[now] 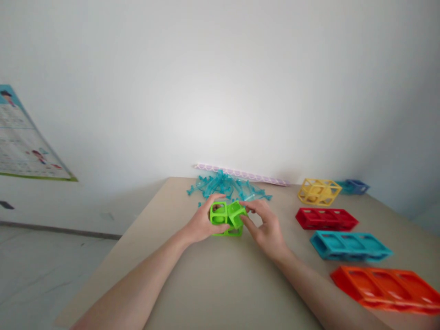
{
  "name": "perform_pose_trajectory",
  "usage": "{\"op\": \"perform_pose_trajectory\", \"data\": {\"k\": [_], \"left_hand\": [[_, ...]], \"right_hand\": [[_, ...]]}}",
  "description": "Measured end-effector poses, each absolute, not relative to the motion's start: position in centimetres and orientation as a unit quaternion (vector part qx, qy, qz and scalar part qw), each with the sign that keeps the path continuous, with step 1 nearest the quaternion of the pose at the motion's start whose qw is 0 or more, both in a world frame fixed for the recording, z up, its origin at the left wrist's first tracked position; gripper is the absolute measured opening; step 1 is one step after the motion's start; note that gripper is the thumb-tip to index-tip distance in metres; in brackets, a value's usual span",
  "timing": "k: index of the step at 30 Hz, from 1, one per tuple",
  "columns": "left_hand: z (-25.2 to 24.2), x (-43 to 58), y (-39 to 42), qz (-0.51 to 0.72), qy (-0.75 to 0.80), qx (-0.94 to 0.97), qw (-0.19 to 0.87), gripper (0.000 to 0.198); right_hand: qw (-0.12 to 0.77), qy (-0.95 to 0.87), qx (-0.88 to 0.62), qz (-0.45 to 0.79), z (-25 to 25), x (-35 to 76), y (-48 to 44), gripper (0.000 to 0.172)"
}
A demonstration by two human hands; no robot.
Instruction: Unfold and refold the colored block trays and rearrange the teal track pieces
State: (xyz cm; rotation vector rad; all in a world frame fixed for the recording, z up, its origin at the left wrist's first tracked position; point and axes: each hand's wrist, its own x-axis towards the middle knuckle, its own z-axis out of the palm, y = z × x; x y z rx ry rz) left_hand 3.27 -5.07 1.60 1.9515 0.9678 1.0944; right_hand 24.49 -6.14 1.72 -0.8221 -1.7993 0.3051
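Note:
Near the middle of the table, my left hand (201,223) is closed around the left end of a bright green open-sided toy frame (217,206). A rounded green shape shows inside its left opening. At the frame's right part, a smaller green plastic piece (236,213) sits tilted against it. The thumb and fingers of my right hand (267,229) pinch that piece. Whether the piece is inside the frame or only resting on it, I cannot tell. Just behind both hands lies a loose heap of translucent teal connector pieces (220,184).
On the right stand a yellow open frame (319,191), a dark blue piece (357,186), and red (326,219), teal (350,246) and orange (388,288) three-window frames. A purple patterned strip (240,174) lies along the wall. The table's left edge drops to the floor.

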Motion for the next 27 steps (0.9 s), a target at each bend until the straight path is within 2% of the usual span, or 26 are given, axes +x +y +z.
{"op": "perform_pose_trajectory", "data": {"k": [3, 6, 9, 13, 18, 23, 27], "left_hand": [[1.6, 3.3, -5.1, 0.426, 0.37, 0.747, 0.352, 0.071], [1.6, 3.3, -5.1, 0.426, 0.364, 0.744, 0.365, 0.071], [1.5, 3.3, -5.0, 0.425, 0.358, 0.738, 0.383, 0.068], [1.4, 3.2, -5.0, 0.423, 0.352, 0.739, 0.388, 0.067], [1.4, 3.2, -4.9, 0.425, 0.354, 0.743, 0.377, 0.067], [1.3, 3.2, -4.9, 0.425, 0.343, 0.739, 0.395, 0.066], [1.3, 3.2, -4.9, 0.425, 0.342, 0.742, 0.389, 0.067]], "right_hand": [[0.529, -0.759, -0.353, 0.144, 1.5, 24.3, -6.4, 0.044], [0.502, -0.738, -0.384, 0.235, 0.8, 24.3, -6.2, 0.058], [0.444, -0.74, -0.391, 0.321, 0.6, 24.6, -5.9, 0.048], [0.436, -0.761, -0.35, 0.328, 1.0, 25.1, -5.6, 0.04], [0.463, -0.758, -0.353, 0.296, 0.9, 25.1, -5.5, 0.035], [0.529, -0.719, -0.385, 0.233, 0.7, 24.8, -5.3, 0.04], [0.498, -0.751, -0.407, 0.15, 1.1, 25.0, -5.4, 0.032]]}}
